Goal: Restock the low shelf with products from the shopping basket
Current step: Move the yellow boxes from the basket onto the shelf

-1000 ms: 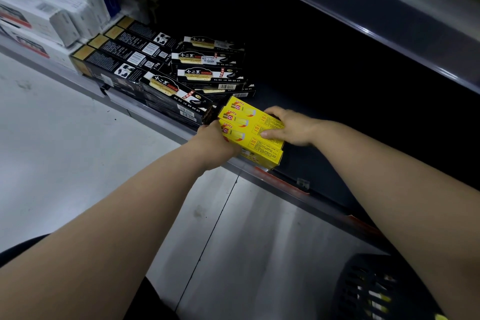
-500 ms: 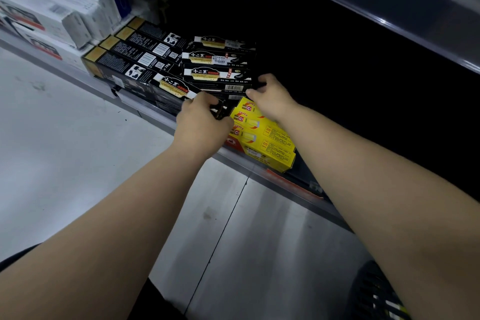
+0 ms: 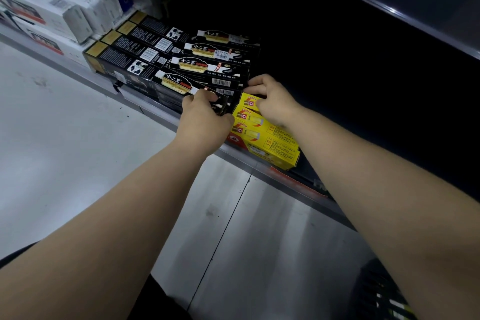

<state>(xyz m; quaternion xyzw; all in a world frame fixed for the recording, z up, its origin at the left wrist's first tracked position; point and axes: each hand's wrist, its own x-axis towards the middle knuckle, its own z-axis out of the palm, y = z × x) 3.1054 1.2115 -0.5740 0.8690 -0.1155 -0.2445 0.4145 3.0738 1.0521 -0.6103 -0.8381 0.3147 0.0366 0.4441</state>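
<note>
Up off the yellow boxes (image 3: pixel 270 138) since a second ago, onto the ends of the black boxes (image 3: pixel 207 67). Nearest, bottom right, a cut-off corner of the shopping basket (image 3: pixel 384 293); cannot see inside. Curls the left grip (image 3: pixel 205 122) round the front black box's end. Bends the right grip (image 3: pixel 272 101) at the row's corner; cannot tell if holding. Leaves the yellow boxes at the low shelf's (image 3: pixel 244 160) front, touching the black ones. Seems like tidying; next, probably back to the basket for more. Behind, only dark.
</note>
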